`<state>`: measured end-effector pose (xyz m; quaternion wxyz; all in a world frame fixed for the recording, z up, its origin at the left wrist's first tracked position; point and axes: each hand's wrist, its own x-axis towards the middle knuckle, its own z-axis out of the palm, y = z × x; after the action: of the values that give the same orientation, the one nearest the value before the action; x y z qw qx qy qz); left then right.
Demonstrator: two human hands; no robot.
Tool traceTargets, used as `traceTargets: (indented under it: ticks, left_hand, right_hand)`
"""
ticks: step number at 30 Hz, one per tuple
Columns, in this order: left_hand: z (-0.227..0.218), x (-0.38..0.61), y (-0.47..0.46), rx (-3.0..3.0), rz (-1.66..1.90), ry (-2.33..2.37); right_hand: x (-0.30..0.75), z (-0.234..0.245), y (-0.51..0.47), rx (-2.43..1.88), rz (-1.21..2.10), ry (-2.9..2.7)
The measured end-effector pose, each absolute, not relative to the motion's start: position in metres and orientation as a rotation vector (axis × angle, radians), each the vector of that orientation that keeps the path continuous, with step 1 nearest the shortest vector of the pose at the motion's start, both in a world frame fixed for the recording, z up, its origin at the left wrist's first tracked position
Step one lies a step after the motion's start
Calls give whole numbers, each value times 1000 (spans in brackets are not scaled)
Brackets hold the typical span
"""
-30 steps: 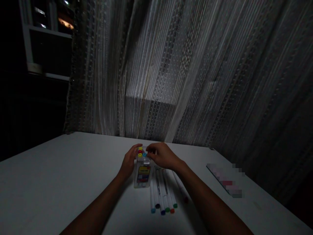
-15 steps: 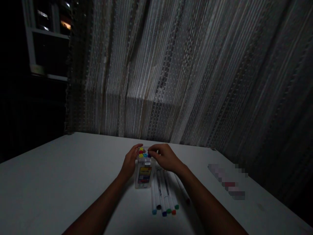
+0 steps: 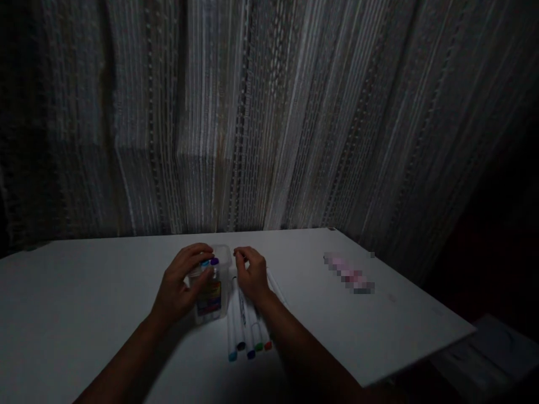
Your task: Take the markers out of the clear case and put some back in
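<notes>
A clear plastic marker case (image 3: 210, 294) with a coloured label lies on the white table (image 3: 84, 303). Coloured marker caps show at its far end. My left hand (image 3: 179, 286) is wrapped round the case's left side, fingers curled over the top. My right hand (image 3: 251, 275) hovers just right of the case, fingers pinched together above a row of several white markers (image 3: 246, 331). What the pinch holds is too dark to make out. The loose markers lie side by side with their coloured caps toward me.
A striped sheer curtain (image 3: 269, 112) hangs right behind the table. A blurred flat object (image 3: 349, 272) lies on the table to the right. The table's right edge (image 3: 421, 359) drops off beside a pale box (image 3: 488, 348) lower down.
The view has swung to the right, so the window at left is gone. My left hand has closed further round the case. My right hand has drawn slightly away from the caps.
</notes>
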<state>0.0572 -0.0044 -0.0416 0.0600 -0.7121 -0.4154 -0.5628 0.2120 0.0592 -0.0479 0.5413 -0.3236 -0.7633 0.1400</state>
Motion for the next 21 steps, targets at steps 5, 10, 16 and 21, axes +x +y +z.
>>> traceTargets:
  ticks: [5, 10, 16, 21]
  left_hand:
    - [-44, 58, -3, -2115, -1702, -1268]
    - [-46, 59, -3, -2097, -1711, -1280]
    - [-48, 57, -2, -2107, -1706, -1282]
    - [-49, 56, -2, -2105, -1720, -1291]
  right_hand:
    - [215, -60, 53, -753, 286, -1916]
    - [213, -58, 46, -760, 302, -2007]
    - [210, -61, 41, -766, 378, -2024]
    - [210, -61, 40, -783, 402, -2041]
